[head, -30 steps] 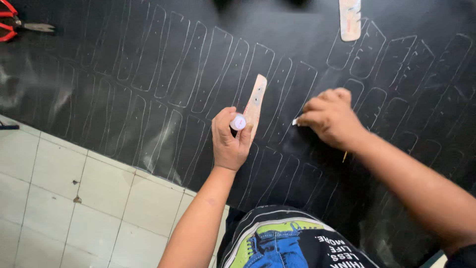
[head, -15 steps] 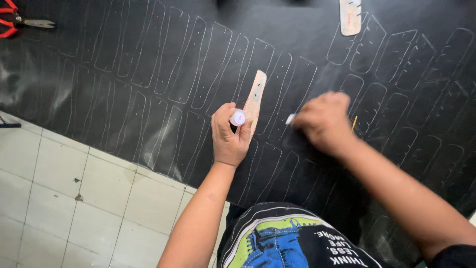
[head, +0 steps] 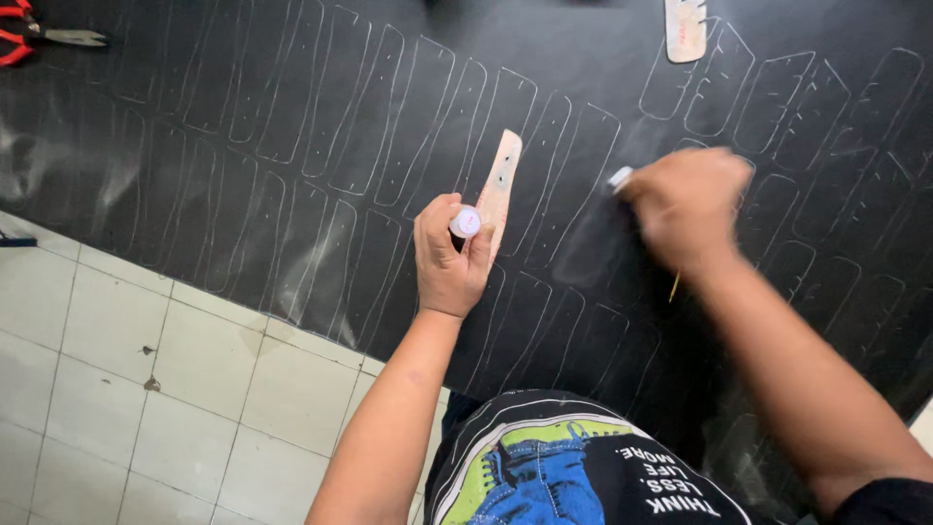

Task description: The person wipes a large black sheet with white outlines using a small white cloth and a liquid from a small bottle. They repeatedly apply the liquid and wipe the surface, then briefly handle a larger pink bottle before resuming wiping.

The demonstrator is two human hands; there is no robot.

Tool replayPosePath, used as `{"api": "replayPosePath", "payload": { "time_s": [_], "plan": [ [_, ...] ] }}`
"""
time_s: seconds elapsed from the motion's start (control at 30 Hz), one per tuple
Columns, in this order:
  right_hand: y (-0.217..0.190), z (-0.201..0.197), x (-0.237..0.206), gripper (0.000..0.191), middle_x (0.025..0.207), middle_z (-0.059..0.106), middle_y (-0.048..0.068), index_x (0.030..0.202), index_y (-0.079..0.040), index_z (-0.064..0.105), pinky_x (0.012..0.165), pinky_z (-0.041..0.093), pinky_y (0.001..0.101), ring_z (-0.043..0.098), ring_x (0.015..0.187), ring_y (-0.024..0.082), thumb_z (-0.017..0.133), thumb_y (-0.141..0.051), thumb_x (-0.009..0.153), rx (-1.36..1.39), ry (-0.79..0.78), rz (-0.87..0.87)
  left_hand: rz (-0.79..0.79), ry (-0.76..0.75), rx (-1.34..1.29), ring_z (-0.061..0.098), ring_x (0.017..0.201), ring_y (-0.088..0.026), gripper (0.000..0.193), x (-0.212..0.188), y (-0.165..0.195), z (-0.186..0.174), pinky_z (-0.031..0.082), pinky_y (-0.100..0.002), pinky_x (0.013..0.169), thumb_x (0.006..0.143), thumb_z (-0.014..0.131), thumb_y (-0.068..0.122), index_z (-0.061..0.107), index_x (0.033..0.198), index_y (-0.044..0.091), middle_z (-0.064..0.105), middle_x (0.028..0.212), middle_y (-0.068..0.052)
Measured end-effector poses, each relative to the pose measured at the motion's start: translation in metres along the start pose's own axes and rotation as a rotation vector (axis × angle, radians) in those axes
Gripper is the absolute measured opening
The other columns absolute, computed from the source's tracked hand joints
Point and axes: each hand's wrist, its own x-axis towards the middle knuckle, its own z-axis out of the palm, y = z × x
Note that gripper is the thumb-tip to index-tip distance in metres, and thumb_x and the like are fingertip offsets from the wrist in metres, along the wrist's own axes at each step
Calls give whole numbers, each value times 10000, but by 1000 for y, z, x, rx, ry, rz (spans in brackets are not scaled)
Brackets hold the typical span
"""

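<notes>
Black sheet (head: 292,117) chalked with traced outlines, left hand (head: 449,255) closed on a small white cap (head: 466,221) and pale template (head: 500,187), blurred right hand (head: 686,206) fingers clenched around a white marker tip (head: 619,178) nearby.

Template (head: 500,190) on sheet (head: 292,146), scissors (head: 39,39) far left.

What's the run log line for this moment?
left hand: holds small round cap and tan template | right hand: blurred, rubbing black sheet | scissors: far left
</notes>
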Motion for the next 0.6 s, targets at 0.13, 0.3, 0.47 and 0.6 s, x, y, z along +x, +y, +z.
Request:
{"api": "replayPosePath", "payload": {
  "time_s": [0.13, 0.3, 0.47, 0.6],
  "plan": [
    [45, -2, -18, 85, 1000, 692, -36, 992, -194, 761, 987, 327, 408, 598, 1061, 205, 809, -132, 959, 34, 55, 106, 0, 8, 3, 570, 1198, -362, 508, 0, -2, 2, 489, -472, 1032, 997, 742, 231, 398, 1363, 152, 556, 1357, -144],
    [22, 10, -36, 121, 988, 691, -65, 957, -223, 769, 964, 335, 437, 594, 1021, 198, 785, -117, 901, -17, -66, -72, 5, 9, -7, 568, 1204, -364, 515, -1, -3, 3, 489, -474, 1035, 998, 741, 220, 391, 1370, 152, 548, 1368, -148],
    [-16, -4, -34, 168, 940, 686, -56, 899, -232, 748, 995, 374, 456, 625, 988, 178, 724, -109, 787, 47, -250, -336, 6, 0, 7, 568, 1195, -364, 524, -1, -3, 3, 482, -480, 1033, 984, 751, 219, 395, 1363, 156, 552, 1359, -144],
    [9, -3, -27, 209, 924, 676, -54, 928, -257, 773, 945, 345, 481, 601, 989, 211, 726, -93, 808, -138, -175, -176, 10, 4, 3, 571, 1196, -363, 515, -1, -1, 2, 480, -479, 1042, 992, 741, 205, 394, 1369, 153, 553, 1363, -147]
  ]
}}
